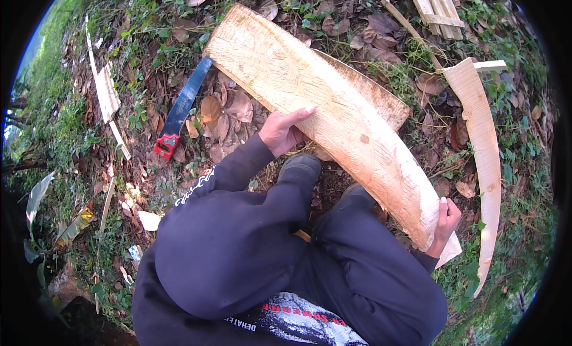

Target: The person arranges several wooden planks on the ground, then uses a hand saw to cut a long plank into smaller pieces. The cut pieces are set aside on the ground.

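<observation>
A long, wide, pale wooden plank (310,101) with a rough-cut face lies diagonally in front of me, from far left to near right. My left hand (283,131) holds its near edge, thumb on the upper face and the other fingers partly hidden below. At the plank's right end, my right hand (447,221) is closed with curled fingers on the edge. Under the plank, a second wooden board (381,98) sticks out on the far side. A hand saw (186,104), with blue blade and red handle, lies on the ground to the left, its tip by the plank's corner.
A curved wooden board (482,137) lies to the right. Several pale wood strips (438,12) are at the far right, and split wood pieces (107,92) at the left. My shoes (301,167) are close to the plank's near edge. Dry leaves (238,106) and green plants cover the ground.
</observation>
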{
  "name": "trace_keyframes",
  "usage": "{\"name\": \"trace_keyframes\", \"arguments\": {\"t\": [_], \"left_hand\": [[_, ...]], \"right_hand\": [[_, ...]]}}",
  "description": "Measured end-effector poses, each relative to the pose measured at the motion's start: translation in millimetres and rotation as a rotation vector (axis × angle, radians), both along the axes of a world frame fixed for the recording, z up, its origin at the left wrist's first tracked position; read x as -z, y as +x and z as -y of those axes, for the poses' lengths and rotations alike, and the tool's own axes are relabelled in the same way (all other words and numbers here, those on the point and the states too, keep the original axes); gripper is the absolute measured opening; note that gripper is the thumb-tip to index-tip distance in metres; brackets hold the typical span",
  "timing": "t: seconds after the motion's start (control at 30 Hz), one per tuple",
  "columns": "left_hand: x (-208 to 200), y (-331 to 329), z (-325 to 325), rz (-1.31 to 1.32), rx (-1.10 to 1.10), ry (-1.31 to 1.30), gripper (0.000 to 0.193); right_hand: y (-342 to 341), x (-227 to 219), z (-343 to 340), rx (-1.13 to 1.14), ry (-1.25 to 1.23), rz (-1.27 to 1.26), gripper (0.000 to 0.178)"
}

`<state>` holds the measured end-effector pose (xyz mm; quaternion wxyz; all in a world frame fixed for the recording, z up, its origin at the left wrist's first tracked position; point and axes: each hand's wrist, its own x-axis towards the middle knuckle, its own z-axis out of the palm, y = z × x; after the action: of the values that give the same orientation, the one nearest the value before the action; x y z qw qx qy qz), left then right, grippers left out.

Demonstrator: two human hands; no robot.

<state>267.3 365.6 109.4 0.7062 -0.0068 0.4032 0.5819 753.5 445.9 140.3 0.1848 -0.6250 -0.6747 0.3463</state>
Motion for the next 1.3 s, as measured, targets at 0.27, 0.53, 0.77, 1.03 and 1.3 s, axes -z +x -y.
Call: {"name": "trace_keyframes", "arguments": {"t": [0.27,0.53,0.77,1.03,1.3], "left_hand": [[19.4,24.2,14.2,0.095,0.088,0.085,0.052],[30.0,-3.0,22.5,-0.017,-0.005,-0.046,0.049],[27.1,-24.7,41.6,-0.100,-0.133,-0.042,0.052],[5.5,-37.5,54.1,-0.107,-0.166,-0.017,0.056],[7.4,-51.9,56.5,-0.080,-0.198,-0.045,0.058]], "right_hand": [[-46.6,18.1,9.5,0.056,0.025,0.210,0.041],[-81.8,15.1,-16.2,-0.163,-0.272,0.202,0.036],[-150.1,-25.2,-71.3,-0.500,-0.010,0.137,0.036],[-229.6,4.4,-88.5,-0.796,0.347,0.531,0.124],[-232.9,17.2,-97.2,-0.781,0.279,0.369,0.110]]}}
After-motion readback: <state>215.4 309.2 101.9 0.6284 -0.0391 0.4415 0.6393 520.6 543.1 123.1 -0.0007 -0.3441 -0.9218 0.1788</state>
